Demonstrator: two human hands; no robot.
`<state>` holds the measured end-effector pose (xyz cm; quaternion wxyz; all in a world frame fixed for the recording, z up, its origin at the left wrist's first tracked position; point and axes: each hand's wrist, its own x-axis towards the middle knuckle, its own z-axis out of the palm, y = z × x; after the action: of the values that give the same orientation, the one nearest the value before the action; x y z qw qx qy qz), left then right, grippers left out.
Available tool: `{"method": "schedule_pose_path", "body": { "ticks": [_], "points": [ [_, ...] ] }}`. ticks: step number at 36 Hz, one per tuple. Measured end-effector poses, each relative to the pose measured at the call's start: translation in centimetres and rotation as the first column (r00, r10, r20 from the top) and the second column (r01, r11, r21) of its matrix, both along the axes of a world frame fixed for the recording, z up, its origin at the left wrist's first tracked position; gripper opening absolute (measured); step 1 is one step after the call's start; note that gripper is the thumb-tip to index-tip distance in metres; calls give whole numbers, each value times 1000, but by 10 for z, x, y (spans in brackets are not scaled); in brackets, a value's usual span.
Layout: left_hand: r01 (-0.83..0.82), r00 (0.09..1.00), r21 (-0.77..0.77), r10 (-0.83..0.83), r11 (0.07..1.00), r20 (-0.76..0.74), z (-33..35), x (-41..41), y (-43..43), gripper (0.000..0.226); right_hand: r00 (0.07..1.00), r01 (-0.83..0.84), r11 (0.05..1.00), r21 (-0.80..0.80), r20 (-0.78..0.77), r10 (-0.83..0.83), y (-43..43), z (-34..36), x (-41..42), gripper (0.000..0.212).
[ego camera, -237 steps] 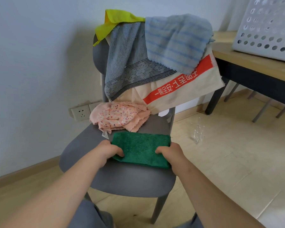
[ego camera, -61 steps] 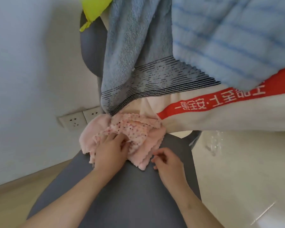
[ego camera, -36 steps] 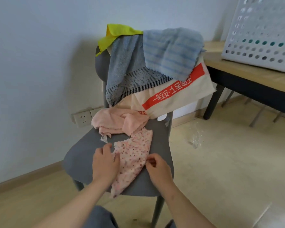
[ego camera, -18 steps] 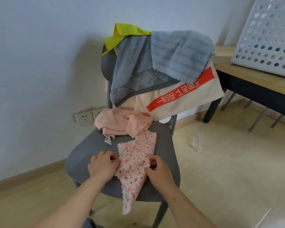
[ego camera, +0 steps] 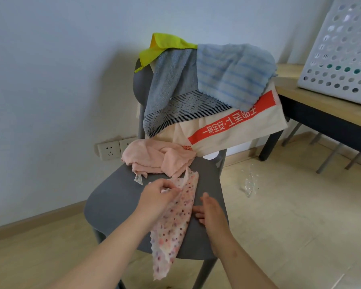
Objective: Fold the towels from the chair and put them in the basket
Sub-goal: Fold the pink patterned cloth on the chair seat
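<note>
The dotted pink cloth (ego camera: 175, 224) lies on the chair seat (ego camera: 117, 197), its long axis from 1 to 7 o'clock, its lower tip over the front edge. The left hand (ego camera: 154, 198) pinches its 10 o'clock edge; the right hand (ego camera: 212, 211) rests flat at its 3 o'clock side.

Towels, six: four on the chair back, namely yellow towel (ego camera: 165, 46), grey towel (ego camera: 171, 90), blue striped towel (ego camera: 231, 74) and cream towel (ego camera: 238, 130) — two on the seat, plain pink towel (ego camera: 152, 157) and spotted pink towel (ego camera: 175, 224).
Chair (ego camera: 117, 197): one.
Basket (ego camera: 342, 49): one.
Table (ego camera: 300, 94): one.
Wall socket plates (ego camera: 108, 150): two.
Hands — two: left hand (ego camera: 156, 195), right hand (ego camera: 211, 213).
</note>
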<state>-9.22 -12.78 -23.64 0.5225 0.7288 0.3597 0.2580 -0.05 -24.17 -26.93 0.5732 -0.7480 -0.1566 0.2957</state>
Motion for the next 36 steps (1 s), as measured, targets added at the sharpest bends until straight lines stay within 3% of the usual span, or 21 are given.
{"method": "schedule_pose_path", "body": {
  "ticks": [4,7,9,10,12,14,16,20,23,25,28,30,33,36],
  "points": [
    [339,941,-136,-339,931,20,7,11,-17,10,898,248,962,114,-399,-184,-4,16,12,44],
    [450,890,-239,-454,860,43,4,11,-24,15,874,219,971,94,-461,-152,-11,21,18,41],
    [368,930,-261,-355,893,96,-1,11,-22,25,925,127,991,35,-365,-105,-13,20,20,33],
    [283,959,-186,-276,941,63,-6,12,-20,26,950,103,995,0,-297,-98,-14,19,20,32],
    [183,976,118,-165,976,-144,-16,11,-11,23,983,98,992,-85,-147,-109,-14,17,20,40],
    [299,899,322,-153,898,-410,-29,6,-1,28,996,89,983,-159,-3,-91,-15,15,20,44],
    [446,782,389,-140,806,-607,-43,-2,7,41,991,72,974,-215,123,-46,-17,11,21,40],
    [506,690,414,-67,757,-721,-55,-17,18,45,958,53,954,-297,283,35,-24,9,25,17],
    [471,673,421,-7,775,-740,-48,-22,30,42,894,95,840,-534,416,163,-25,14,26,15],
    [446,668,418,16,792,-744,-41,-23,37,41,802,176,751,-636,535,265,-23,15,24,17],
    [393,725,501,75,771,-684,-36,-18,39,42,614,186,814,-550,712,341,-13,13,20,32],
    [387,764,510,43,768,-644,-36,-14,37,44,538,35,844,-535,722,435,0,11,19,41],
    [464,689,393,-45,794,-723,-45,-10,35,48,472,-165,722,-672,589,656,15,1,20,48],
    [500,617,364,-28,786,-786,-59,-12,34,55,461,-202,613,-764,478,748,15,-14,26,52]
  ]
}}
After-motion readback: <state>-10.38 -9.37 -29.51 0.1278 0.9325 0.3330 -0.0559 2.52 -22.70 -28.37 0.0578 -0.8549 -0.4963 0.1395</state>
